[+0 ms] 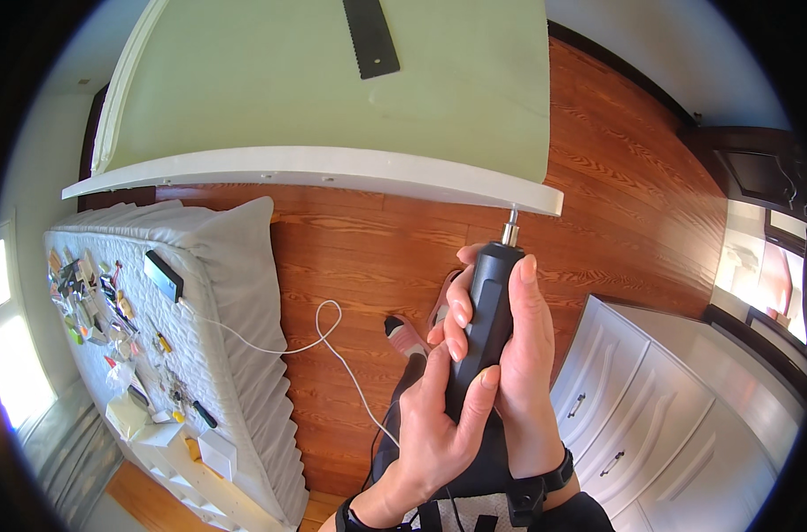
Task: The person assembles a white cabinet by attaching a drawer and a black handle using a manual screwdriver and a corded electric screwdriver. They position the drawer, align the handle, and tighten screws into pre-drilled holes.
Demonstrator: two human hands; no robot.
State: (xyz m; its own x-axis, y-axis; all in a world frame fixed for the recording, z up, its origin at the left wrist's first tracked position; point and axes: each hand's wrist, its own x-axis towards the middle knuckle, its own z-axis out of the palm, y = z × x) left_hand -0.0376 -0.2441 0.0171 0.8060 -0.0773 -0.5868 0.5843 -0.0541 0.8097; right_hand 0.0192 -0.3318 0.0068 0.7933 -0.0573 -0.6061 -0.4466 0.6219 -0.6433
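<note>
Both hands are closed around a black cordless screwdriver [487,306], which is held upright in the picture. My right hand [532,355] wraps its upper body, with the thumb along the right side and the fingertips showing on the left. My left hand [439,417] grips the lower end. The silver bit [511,226] points away from me and meets the white edge board [332,165] near its right end; a screw there is too small to make out. Behind this board spreads a pale green panel [270,89]. A black toothed blade [370,40] lies on the panel.
To the left, a bed with a white quilted cover [217,293] carries many small tools and a black box [163,276]. A white cable [337,332] runs from there toward me. White cabinets [643,408] stand at right. Wooden floor [359,257] lies below.
</note>
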